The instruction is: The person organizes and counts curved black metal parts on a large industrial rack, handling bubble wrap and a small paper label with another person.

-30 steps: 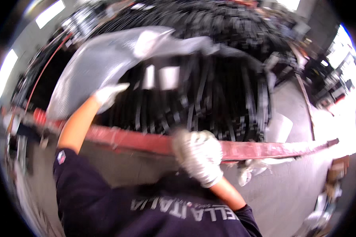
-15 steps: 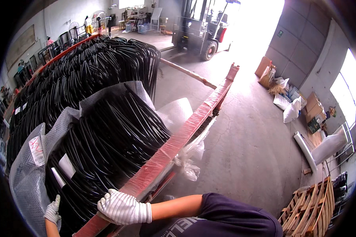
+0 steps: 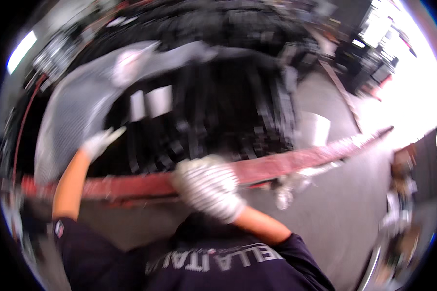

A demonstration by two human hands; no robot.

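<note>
My right hand (image 3: 206, 186), in a striped white glove, is closed over the red plastic-wrapped rail (image 3: 281, 166) that runs across in front of me. My left hand (image 3: 101, 143), gloved too, reaches over the rail with its fingers stretched out. It is beside a sheet of bubble wrap (image 3: 75, 114) and the near bundle of black bent tubes (image 3: 218, 106); whether it touches either is blurred. Two white paper slips (image 3: 159, 101) lie on the bundle. A pale label (image 3: 127, 67) sits on the bubble wrap, which curves round the bundle's left and far sides.
More black tubes (image 3: 204, 25) are stacked behind the wrapped bundle. A thin bar (image 3: 341, 92) runs from the rack's far right side to the rail. Beyond it stands a blurred forklift (image 3: 361, 63). Boxes and bags (image 3: 398, 213) line the right side.
The view has swung left and blurred. My left hand has moved forward over the bundle, its fingers stretched out. My right hand remains on the rail.
</note>
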